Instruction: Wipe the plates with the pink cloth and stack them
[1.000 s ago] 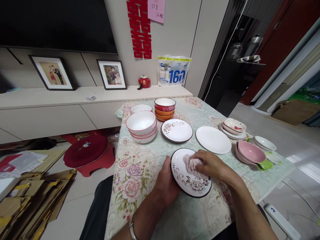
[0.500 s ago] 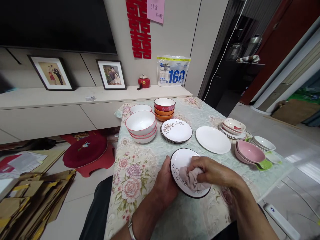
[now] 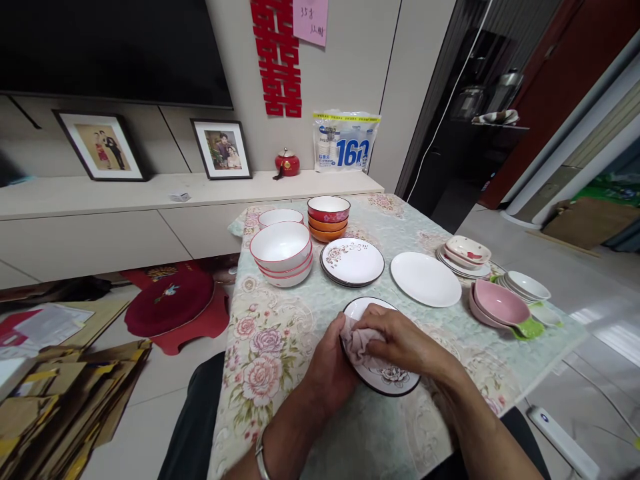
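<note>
My left hand grips the left edge of a white plate that has a dark rim and a printed flower. The plate is tilted above the tablecloth. In my right hand a crumpled pale cloth is bunched, pressed against the left part of the plate's face. Just beyond lies a stack of similar dark-rimmed plates. A plain white oval plate sits to its right.
Red-rimmed white bowls are stacked at the left, with red and orange bowls behind. Along the right stand pink bowls, small white bowls and heart-patterned dishes. A flowered tablecloth covers the table.
My right hand has moved the cloth leftward across the plate, towards my left thumb. The printed flower near the plate's lower right now shows. My left hand keeps its hold.
</note>
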{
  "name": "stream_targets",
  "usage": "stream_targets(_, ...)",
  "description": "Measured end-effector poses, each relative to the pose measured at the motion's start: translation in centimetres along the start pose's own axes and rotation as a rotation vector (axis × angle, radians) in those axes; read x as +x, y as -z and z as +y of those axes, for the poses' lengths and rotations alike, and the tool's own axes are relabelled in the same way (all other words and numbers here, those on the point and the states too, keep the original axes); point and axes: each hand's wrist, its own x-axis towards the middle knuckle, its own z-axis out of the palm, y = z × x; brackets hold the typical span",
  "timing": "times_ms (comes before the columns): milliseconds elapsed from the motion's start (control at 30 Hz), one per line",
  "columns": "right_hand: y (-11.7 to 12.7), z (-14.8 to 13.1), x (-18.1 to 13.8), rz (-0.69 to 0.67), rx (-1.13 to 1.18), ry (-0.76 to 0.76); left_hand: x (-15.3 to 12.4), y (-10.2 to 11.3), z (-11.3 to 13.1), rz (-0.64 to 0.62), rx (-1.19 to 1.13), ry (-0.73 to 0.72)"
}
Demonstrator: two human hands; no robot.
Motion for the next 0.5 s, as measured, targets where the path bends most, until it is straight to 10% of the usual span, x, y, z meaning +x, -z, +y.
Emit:
stream_targets(300,2.3,2.7,-0.9,0.134,-0.456,-0.576,-0.5,0.5,-0.6,0.127,0.139,-0.206)
stream_targets(500,0.4,2.1,0.2,0.237,-0.586,-0.61,-0.5,0.2,-0.3,0.054,0.181,-0.236)
